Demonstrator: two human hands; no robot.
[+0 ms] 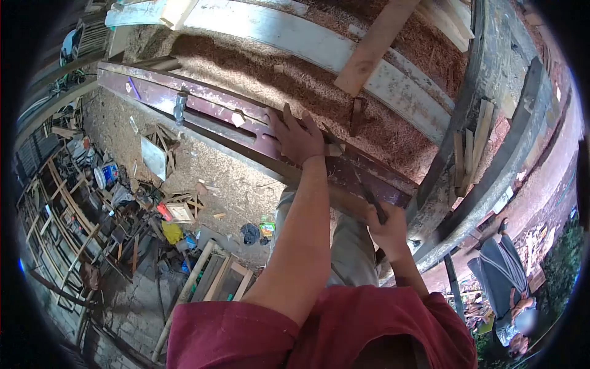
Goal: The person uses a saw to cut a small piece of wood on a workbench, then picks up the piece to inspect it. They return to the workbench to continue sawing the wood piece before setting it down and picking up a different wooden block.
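Note:
My left hand [298, 136] lies with its fingers spread on a long maroon-painted wooden beam [212, 101], pressing near a slot cut in its face. In my right hand [390, 234] is the dark handle of a long, narrow file-like tool [367, 189]. Its thin blade slants up and left across the beam, with the tip just right of my left fingers; its exact kind is hard to make out. A small light block [238, 119] and a purple marker-like stick [133, 88] rest on the beam. A dark upright cylindrical object [180, 107] stands further left.
Beyond the beam, a pale board [276, 34] and a brown plank [375, 49] lie over wood shavings. Thick grey timbers [491, 178] curve along the right. Scrap wood [67, 203] and a yellow bag [172, 232] clutter the left floor. Another person [519, 326] is at lower right.

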